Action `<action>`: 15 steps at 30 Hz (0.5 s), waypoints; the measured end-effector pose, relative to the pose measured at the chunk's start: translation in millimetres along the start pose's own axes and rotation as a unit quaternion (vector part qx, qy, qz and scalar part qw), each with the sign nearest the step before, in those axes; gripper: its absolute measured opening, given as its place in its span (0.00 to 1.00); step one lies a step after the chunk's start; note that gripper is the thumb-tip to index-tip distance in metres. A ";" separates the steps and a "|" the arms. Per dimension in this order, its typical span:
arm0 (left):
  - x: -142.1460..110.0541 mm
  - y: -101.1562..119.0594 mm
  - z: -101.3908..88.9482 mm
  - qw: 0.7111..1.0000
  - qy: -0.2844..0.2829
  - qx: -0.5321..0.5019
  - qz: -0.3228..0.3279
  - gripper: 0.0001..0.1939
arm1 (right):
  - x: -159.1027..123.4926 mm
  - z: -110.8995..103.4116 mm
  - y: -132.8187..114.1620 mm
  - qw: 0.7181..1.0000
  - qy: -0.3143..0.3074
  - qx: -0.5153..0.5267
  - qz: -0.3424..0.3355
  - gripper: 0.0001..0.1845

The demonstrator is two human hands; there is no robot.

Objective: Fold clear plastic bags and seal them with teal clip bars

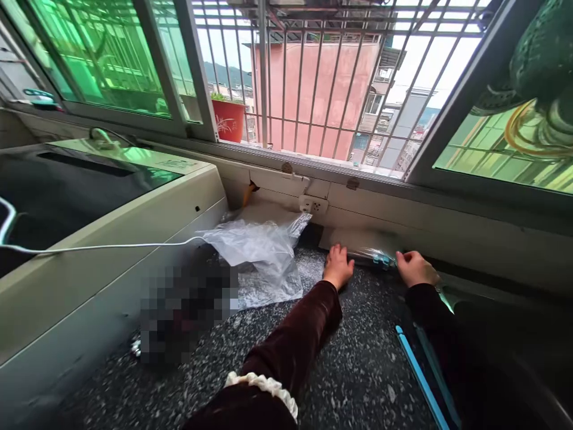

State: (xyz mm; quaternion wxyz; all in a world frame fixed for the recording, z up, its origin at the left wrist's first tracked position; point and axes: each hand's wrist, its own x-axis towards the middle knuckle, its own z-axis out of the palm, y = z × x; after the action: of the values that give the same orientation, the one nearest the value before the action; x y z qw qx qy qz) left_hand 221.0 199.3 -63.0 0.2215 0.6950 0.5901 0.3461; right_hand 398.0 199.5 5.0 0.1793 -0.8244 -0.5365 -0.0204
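A flat clear plastic packet (358,240) lies at the back of the dark speckled counter (358,334), against the wall. Small light-blue pieces (381,260) show near its right end. My left hand (339,267) rests on the packet's near left edge, fingers stretched out and thumb apart. At the right end, my right hand (416,269) pinches the packet between thumb and curled fingers. Closer to me, below the right hand, lies a long light-blue strip (418,373); a second, darker blue one beside it is partly behind my right sleeve.
A crumpled clear plastic bag (264,251) lies left of my hands. Beyond it stands a cream appliance (179,203) with a dark top and a white cable (102,246). A blurred-out dark object (188,310) sits beside it. A wall socket (313,205) is under the barred window.
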 end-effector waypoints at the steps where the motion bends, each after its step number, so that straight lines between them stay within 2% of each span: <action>1: -9.3 1.5 -1.2 1.000 -0.010 -0.008 0.003 0.24 | -3.7 -3.2 -5.7 1.000 0.001 0.020 -0.018 0.20; 5: -53.8 7.8 -14.9 0.998 -0.052 -0.026 0.031 0.21 | -27.5 -6.4 -46.2 0.986 -0.030 0.109 -0.119 0.16; 8: -83.1 6.7 -46.7 0.994 -0.085 -0.032 0.068 0.13 | -55.0 3.8 -88.0 0.963 -0.085 0.154 -0.203 0.14; 11: -97.1 -6.2 -102.2 0.991 -0.085 -0.029 0.103 0.07 | -87.1 19.9 -128.7 0.939 -0.132 0.189 -0.254 0.14; 15: -95.6 -40.1 -190.4 0.997 0.017 0.014 0.075 0.07 | -124.1 32.8 -172.3 0.926 -0.149 0.211 -0.277 0.13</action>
State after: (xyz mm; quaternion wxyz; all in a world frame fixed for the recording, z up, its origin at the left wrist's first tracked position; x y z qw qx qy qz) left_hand 46.8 95.3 13.3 0.1756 0.7342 0.5450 0.3649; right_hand 186.6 163.0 -6.5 0.2541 -0.5798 -0.7558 0.1677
